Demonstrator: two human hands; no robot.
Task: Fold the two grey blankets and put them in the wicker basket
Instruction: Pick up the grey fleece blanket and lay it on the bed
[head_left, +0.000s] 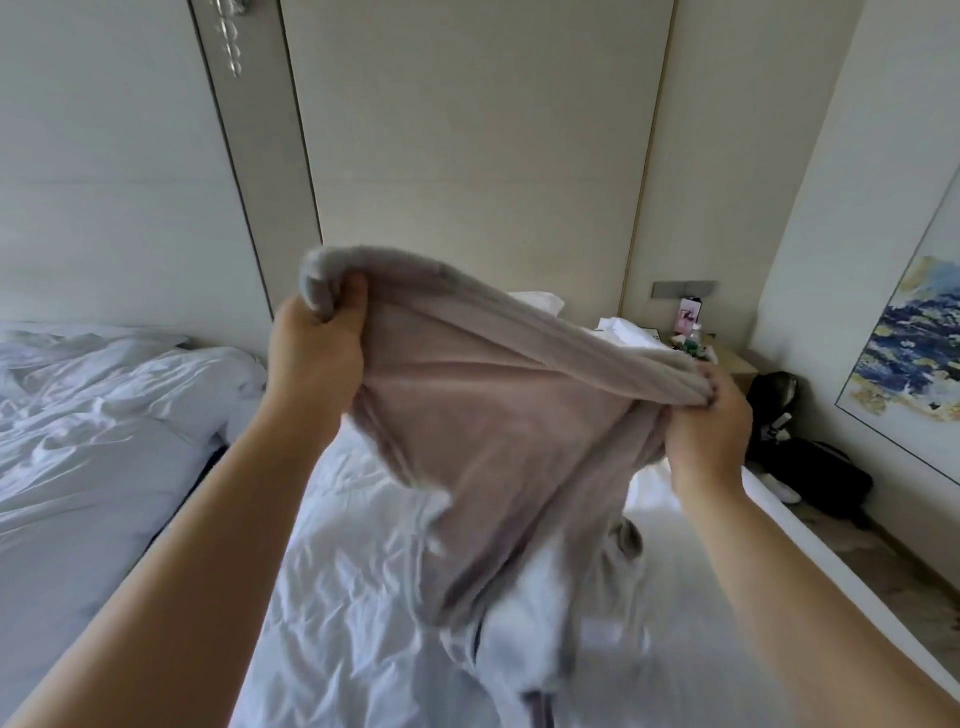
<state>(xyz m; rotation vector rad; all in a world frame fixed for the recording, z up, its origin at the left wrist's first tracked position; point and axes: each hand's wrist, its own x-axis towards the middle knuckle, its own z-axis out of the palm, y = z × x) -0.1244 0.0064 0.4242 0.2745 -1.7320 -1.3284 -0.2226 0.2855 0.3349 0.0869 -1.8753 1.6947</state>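
Observation:
A grey blanket (483, 431) hangs in the air above a white bed (363, 597), stretched between my two hands. My left hand (317, 353) grips its upper left edge, raised higher. My right hand (709, 431) pinches the bunched upper right edge, lower down. The blanket's bottom droops onto the bed and looks blurred. No second blanket or wicker basket can be made out.
A second bed with rumpled white bedding (104, 415) stands on the left. A nightstand with small items (727, 358) sits at the back right. A dark bag (800, 457) lies on the floor by the right wall, below a painting (914, 343).

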